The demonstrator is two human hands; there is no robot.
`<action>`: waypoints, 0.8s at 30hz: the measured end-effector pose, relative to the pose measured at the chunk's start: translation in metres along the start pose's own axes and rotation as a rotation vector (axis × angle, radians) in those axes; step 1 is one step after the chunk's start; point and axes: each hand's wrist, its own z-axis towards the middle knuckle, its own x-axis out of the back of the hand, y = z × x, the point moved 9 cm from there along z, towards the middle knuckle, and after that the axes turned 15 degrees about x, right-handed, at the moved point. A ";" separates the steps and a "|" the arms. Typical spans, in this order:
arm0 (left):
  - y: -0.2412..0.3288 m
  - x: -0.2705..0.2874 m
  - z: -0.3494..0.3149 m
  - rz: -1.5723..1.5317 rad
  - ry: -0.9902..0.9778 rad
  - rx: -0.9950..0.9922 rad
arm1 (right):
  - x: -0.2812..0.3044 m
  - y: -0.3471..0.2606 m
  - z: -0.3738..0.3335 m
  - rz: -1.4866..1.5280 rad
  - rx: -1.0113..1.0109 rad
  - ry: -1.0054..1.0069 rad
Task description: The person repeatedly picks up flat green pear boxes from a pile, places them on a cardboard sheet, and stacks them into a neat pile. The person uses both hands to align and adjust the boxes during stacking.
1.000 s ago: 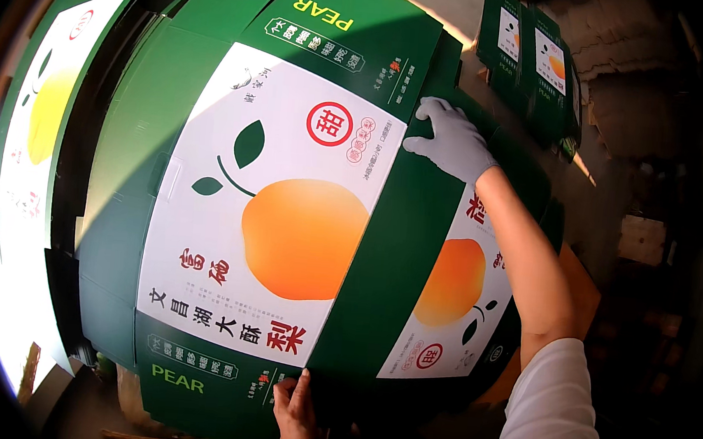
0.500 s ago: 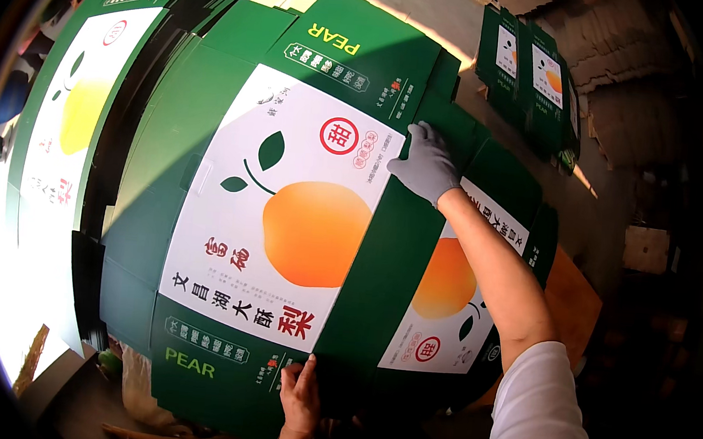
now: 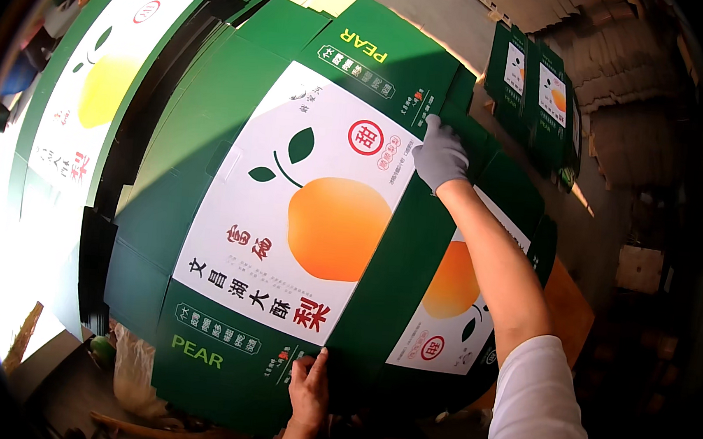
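- The flat green carton [image 3: 302, 216], printed with an orange pear, spans between both hands.
- The left hand [image 3: 309, 389], bare, pinches its near edge.
- The gloved right hand [image 3: 441, 156] presses on its far edge, fingers together.

Two hands are at work: one bare left hand [image 3: 309, 391] and one right hand [image 3: 440, 155] in a grey glove. There is one large flat green carton [image 3: 286, 214] printed with an orange pear under them, one more flat carton [image 3: 97, 92] on the stack to the left, and two small folded green cartons [image 3: 538, 98] standing at the back.
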 end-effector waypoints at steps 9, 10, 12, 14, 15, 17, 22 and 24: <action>0.004 0.008 0.005 0.019 -0.006 -0.011 | 0.028 0.037 -0.019 0.479 0.047 0.428; 0.000 0.005 0.005 0.027 -0.002 0.004 | 0.036 -0.024 -0.038 0.258 0.369 0.396; -0.001 0.000 0.006 0.041 -0.024 0.026 | 0.011 -0.097 -0.088 0.169 0.745 0.363; 0.001 -0.005 0.008 0.033 -0.033 0.032 | -0.003 -0.122 -0.097 0.107 0.904 0.239; -0.002 -0.009 0.006 0.037 -0.049 0.047 | -0.010 -0.122 -0.093 0.086 0.920 0.197; -0.007 -0.018 0.009 0.037 -0.051 0.032 | -0.014 -0.105 -0.059 0.006 0.863 0.203; -0.007 -0.021 0.017 0.004 -0.069 0.039 | -0.008 -0.041 0.029 -0.047 0.694 0.385; -0.006 -0.021 0.017 0.025 -0.062 0.020 | -0.013 -0.029 0.045 -0.044 0.640 0.410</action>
